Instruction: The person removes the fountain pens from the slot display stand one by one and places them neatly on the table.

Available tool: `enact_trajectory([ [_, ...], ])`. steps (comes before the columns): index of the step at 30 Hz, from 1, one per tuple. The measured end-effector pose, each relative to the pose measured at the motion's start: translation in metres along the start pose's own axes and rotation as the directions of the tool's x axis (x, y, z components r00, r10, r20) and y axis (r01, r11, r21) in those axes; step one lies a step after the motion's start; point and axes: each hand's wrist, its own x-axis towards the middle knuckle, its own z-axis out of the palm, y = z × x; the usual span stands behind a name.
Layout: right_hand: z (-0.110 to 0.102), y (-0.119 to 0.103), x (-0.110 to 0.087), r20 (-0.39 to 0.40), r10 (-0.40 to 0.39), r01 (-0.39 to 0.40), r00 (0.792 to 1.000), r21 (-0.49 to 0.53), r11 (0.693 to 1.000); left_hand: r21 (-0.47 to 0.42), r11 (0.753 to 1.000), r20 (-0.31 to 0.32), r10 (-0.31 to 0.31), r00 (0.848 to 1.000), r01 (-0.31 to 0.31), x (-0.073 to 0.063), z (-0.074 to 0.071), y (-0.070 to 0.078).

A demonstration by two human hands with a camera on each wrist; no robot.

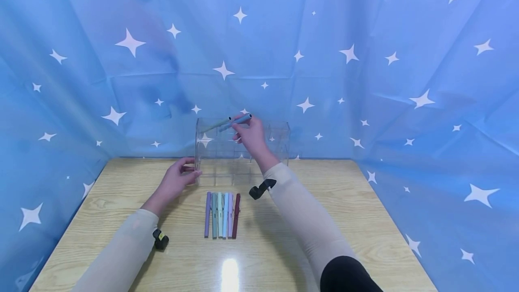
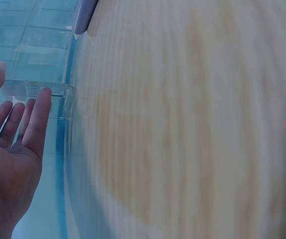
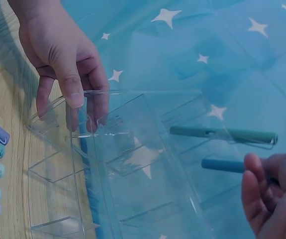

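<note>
A clear acrylic organizer (image 1: 225,179) with several compartments stands at the back of the table. My left hand (image 1: 176,179) rests against its left side, fingers extended and thumb near the front edge. Above the organizer's upper left part, my right hand (image 1: 252,136) pinches a blue pen (image 1: 244,119) between thumb and fingers. That pen slants, its far end toward the compartments. Beside it a green pen (image 3: 227,134) with a metal clip sits in the top row, leaning out of the organizer. My right fingers hide part of the blue pen in the right wrist view.
In front of the organizer several pens lie side by side on the wooden table (image 1: 324,220), from a purple pen (image 1: 207,215) on the left to a dark red pen (image 1: 237,216) on the right. A blue starry curtain (image 1: 365,80) hangs behind the organizer.
</note>
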Motion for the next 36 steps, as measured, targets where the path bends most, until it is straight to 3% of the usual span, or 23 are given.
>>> enact_trajectory([
  [17,-0.016,-0.005,-0.004,-0.076,-0.026,0.031,0.997,0.072,0.997,0.003,1.000,-0.008,-0.007,1.000,0.007,0.000,0.001,-0.002],
  [36,-0.047,-0.017,-0.035,-0.074,-0.061,0.070,0.995,0.134,0.989,0.012,1.000,-0.011,-0.013,1.000,0.013,0.002,0.000,-0.003],
])
